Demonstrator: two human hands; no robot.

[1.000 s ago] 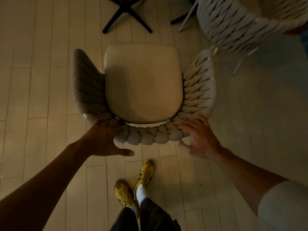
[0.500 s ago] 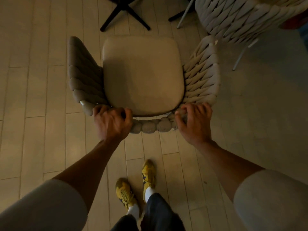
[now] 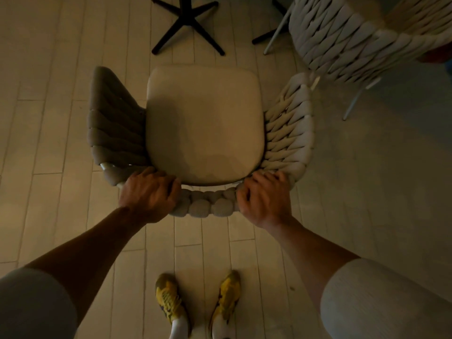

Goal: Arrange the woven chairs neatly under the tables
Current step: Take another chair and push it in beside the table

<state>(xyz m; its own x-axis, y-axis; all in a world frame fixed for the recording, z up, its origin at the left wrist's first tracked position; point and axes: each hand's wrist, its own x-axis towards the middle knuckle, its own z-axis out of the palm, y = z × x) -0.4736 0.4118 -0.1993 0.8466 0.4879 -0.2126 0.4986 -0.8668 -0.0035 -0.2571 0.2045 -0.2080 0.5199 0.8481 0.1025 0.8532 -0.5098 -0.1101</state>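
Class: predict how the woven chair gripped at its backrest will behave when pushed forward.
Likely stiff: the woven chair shows no sag under the left hand and right hand. Probably light: the neighbouring chair shows thin legs. May scrape the floor.

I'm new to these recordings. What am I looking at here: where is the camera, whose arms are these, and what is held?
There is no machine: a person works with bare hands. The camera sits on their head and looks down, so the arms reach in from below. The left hand and right hand grip the back rim of a woven chair with a cushion. It stands on a plank floor. Ahead is a black table base; a second chair is at upper right. The yellow shoes are the person's.
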